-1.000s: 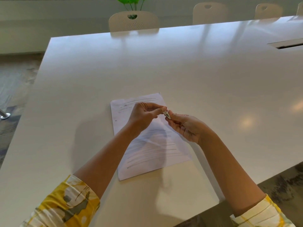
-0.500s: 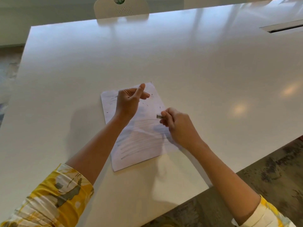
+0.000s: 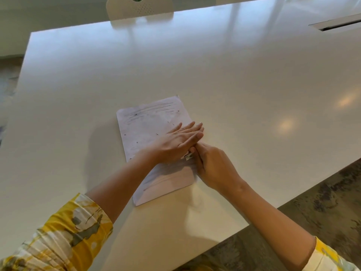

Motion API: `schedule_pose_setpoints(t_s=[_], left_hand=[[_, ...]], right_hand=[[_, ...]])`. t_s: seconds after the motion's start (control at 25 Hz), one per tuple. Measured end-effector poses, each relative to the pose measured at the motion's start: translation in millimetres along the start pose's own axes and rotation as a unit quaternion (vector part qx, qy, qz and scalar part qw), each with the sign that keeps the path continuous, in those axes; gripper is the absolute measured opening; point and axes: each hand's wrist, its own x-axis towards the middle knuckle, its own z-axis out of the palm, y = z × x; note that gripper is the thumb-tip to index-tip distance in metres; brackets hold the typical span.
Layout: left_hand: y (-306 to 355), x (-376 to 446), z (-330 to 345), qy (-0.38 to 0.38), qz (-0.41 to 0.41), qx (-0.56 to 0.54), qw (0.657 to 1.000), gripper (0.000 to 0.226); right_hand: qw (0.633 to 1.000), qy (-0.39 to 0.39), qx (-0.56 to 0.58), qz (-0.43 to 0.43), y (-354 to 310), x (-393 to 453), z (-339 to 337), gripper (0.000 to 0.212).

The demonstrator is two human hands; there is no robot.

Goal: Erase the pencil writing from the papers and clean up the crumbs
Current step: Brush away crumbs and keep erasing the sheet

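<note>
A white paper with faint pencil lines and smudges lies on the white table. Small dark eraser crumbs are scattered over its upper half. My left hand lies flat on the paper's right side with straight fingers pressing it down. My right hand is just beside it at the paper's right edge, fingers curled round a small white eraser whose tip shows under the left hand's edge.
The table's near edge runs diagonally at the lower right, with patterned carpet beyond. A beige chair back stands at the far side. A cable slot sits at the top right of the table.
My left hand came down from above the paper's top and now lies flat on its right side. My right hand with the eraser dropped lower beside it. The view shifted.
</note>
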Motion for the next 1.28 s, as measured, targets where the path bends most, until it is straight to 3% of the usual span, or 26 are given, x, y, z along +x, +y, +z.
schedule_pose_setpoints(t_s=[0.24, 0.4, 0.6, 0.76, 0.96, 1.28], left_hand=[[-14, -10, -2, 0.054, -0.097, 0.147, 0.983, 0.099], [-12, -17, -3, 0.109, -0.245, 0.126, 0.955, 0.102], [22, 18, -7, 0.069, -0.132, 0.026, 0.988, 0.092], [20, 36, -8, 0.056, -0.177, 0.012, 0.983, 0.086], [-2, 22, -1, 0.139, -0.267, 0.113, 0.947, 0.089], [-32, -25, -13, 0.189, -0.410, 0.094, 0.888, 0.093]], right_hand=[[0.999, 0.000, 0.032, 0.023, -1, -3, 2, 0.028], [0.999, 0.006, 0.021, 0.036, 1, -3, 5, 0.035], [0.999, 0.017, 0.028, 0.027, 0, -4, 2, 0.028], [1.000, 0.018, 0.009, 0.023, 0, -3, 4, 0.031], [0.999, 0.024, 0.010, 0.035, 0, -2, 6, 0.042], [0.998, 0.040, 0.019, 0.043, -2, -4, 5, 0.046]])
